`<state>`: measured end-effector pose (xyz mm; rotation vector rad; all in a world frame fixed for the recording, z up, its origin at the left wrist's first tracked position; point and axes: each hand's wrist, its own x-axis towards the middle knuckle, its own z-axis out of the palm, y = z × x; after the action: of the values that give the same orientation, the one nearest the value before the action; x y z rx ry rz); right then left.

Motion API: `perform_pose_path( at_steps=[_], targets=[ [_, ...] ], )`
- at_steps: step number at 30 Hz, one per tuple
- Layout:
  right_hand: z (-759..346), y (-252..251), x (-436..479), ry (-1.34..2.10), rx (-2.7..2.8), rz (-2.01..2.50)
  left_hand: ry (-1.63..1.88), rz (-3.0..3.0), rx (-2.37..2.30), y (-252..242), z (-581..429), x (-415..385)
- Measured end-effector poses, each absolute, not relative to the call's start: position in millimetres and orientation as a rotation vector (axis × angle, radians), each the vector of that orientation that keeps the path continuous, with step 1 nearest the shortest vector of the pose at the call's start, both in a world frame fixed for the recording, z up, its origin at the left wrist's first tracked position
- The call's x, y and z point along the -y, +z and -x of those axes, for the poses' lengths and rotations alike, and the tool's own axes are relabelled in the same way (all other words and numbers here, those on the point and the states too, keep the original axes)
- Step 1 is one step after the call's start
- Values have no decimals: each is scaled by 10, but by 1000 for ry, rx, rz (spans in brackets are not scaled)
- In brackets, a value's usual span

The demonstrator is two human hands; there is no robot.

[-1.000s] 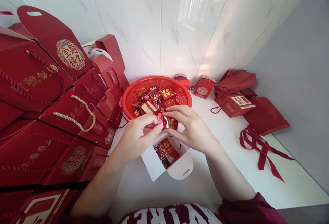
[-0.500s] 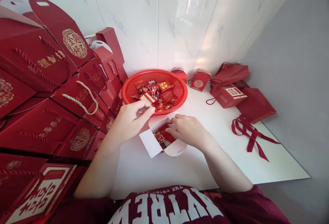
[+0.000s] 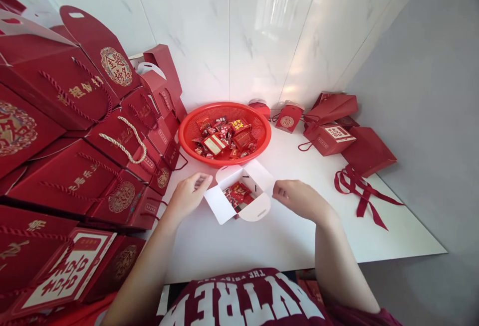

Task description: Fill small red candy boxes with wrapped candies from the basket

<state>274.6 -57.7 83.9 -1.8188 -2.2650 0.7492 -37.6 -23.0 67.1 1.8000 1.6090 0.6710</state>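
Observation:
A small gift box [image 3: 220, 205], white inside with its flaps folded outward, stands on the table in front of me. Red-wrapped sweets [image 3: 239, 194] lie in it. By the box's left flap is my left hand [image 3: 190, 194], fingers loosely bent, thumb a little apart, nothing visible in it. My right hand [image 3: 297, 197] is beside the right flap with its fingers curled loosely downward. I see nothing in that hand, though its fingertips are partly hidden. Just behind the box, a red plastic basket [image 3: 187, 139] holds many wrapped sweets.
Red gift boxes [image 3: 101, 176] with rope handles are stacked along the left. A small red box [image 3: 290, 117], other red boxes [image 3: 331, 139] and a dark red ribbon [image 3: 361, 191] lie to the right. A tiled wall [image 3: 202, 32] rises behind the table [image 3: 239, 246].
My right hand has come out of the box and moved right. My left hand has moved left and down, away from the basket's edge. The sweets inside the box now show.

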Motion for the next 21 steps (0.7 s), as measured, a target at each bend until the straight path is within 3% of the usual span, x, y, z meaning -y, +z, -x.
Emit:
perform_pose_path(
  at_steps=[5,16,21],
  targets=[
    [-2721,473,807,1276,1928,1306,690,-1562,-1228,418,398,484],
    [-2426,212,960,1358,1546,1164,897,-1684,-992,280,376,1087],
    [-2210,189,871,1383,1479,1088,765,-1849,-1075,211,386,1008]
  ],
)
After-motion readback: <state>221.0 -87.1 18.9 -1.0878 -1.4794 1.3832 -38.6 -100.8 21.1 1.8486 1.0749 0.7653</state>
